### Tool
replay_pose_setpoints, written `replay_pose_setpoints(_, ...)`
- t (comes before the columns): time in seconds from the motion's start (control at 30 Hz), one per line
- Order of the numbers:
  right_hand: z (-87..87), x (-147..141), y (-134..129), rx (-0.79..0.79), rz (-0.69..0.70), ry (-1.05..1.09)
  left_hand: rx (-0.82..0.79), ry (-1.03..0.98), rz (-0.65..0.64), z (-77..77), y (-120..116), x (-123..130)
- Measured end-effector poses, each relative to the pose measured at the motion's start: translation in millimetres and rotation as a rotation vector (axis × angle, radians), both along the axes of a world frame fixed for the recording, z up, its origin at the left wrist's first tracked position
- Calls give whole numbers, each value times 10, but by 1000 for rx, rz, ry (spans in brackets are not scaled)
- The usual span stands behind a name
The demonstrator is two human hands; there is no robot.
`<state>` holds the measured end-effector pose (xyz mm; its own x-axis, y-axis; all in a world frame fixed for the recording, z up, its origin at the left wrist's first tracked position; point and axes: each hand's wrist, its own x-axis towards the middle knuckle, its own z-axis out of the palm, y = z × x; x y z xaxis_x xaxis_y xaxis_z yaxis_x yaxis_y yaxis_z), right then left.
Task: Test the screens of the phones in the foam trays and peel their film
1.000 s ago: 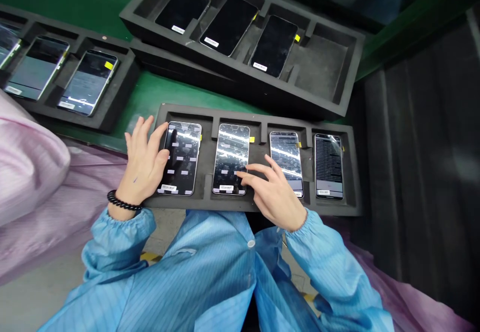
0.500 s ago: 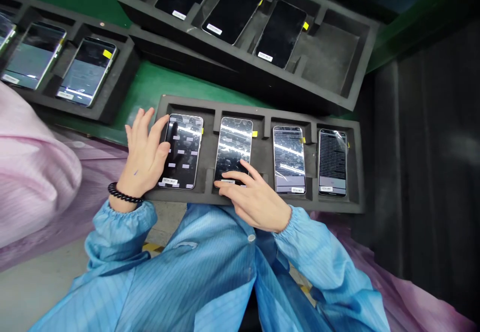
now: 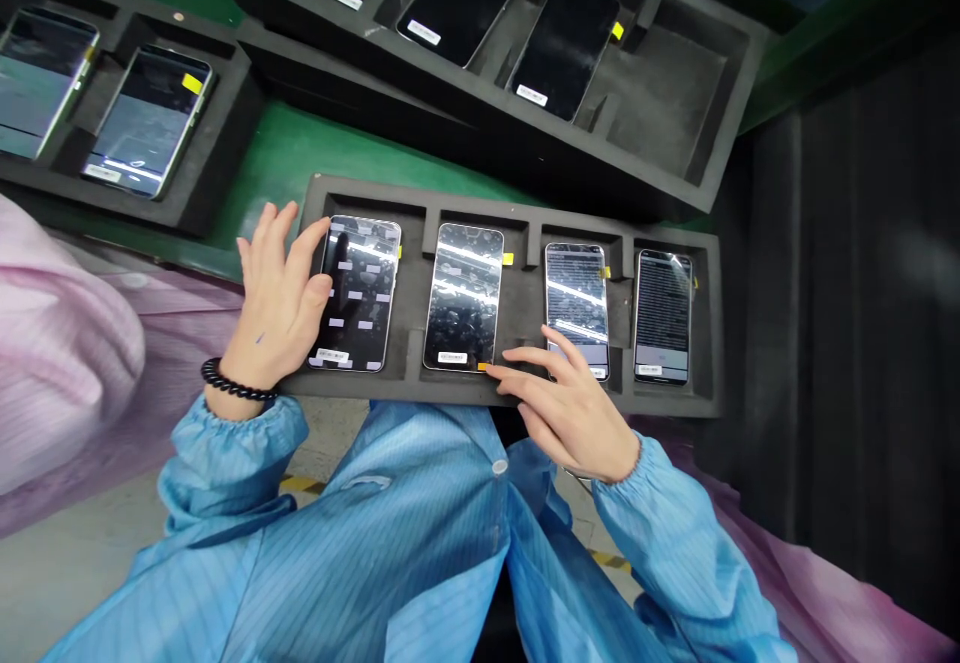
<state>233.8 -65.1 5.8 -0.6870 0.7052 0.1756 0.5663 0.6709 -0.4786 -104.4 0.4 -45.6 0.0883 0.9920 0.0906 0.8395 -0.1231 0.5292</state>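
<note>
In front of me a dark foam tray point(image 3: 517, 383) holds several smartphones, each in its own compartment. My left hand point(image 3: 281, 308) has its fingers spread at the left edge of the leftmost smartphone point(image 3: 356, 293), whose dark screen shows small pale rectangles. My right hand point(image 3: 566, 398) is open, fingers stretched out between the second smartphone point(image 3: 463, 293) and the third smartphone point(image 3: 577, 293). An orange mark shows at the second phone's lower right corner, by my fingertip; whether they touch I cannot tell. The rightmost smartphone point(image 3: 663, 313) shows lines of text and has neither hand on it.
Behind stands another foam tray point(image 3: 731, 123) of dark-screened phones, its rightmost compartment without a phone. A further foam tray point(image 3: 225, 113) with lit phones is at the left. Green table surface point(image 3: 315, 158) shows between them. Pink cloth point(image 3: 67, 343) lies at the left.
My right hand has moved right, off the second phone's screen toward the third phone. An orange mark now shows on the second phone's lower edge. My left hand stays beside the first phone.
</note>
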Motion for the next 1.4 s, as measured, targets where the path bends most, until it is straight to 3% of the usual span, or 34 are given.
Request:
replay_pose_setpoints(0.23,70,-39,220,26,-90,-14,0,-1,-5,1,-1,3)
replay_pose_setpoints(0.43,-36,-337,606,-31,-117,-76,6,-2,-4,-5,-13,7)
replay_pose_setpoints(0.6,-92,-456,738,-39,-99,-118,12,-1,-4,6,-4,21)
replay_pose_setpoints(0.83,75,-498,891,-11,-126,-48,25,-161,-20,-44,-33,-29)
replay_pose_setpoints(0.97,149,-811,1156,-6,-7,-35,4,-357,10,-115,357,-126)
replay_pose_setpoints(1.07,120,-1103,1337,-12,105,-44,8,-295,41,-101,932,-107)
replay_pose_setpoints(1.2,6,-1369,1480,8,165,-95,171,-211,156,-80,1548,-4)
replay_pose_setpoints(1.27,-55,-1430,1516,10,183,-120,212,-141,174,-105,1648,10)
replay_pose_setpoints(1.4,-132,-1419,1526,-21,188,-111,210,-86,169,-169,1584,-59)
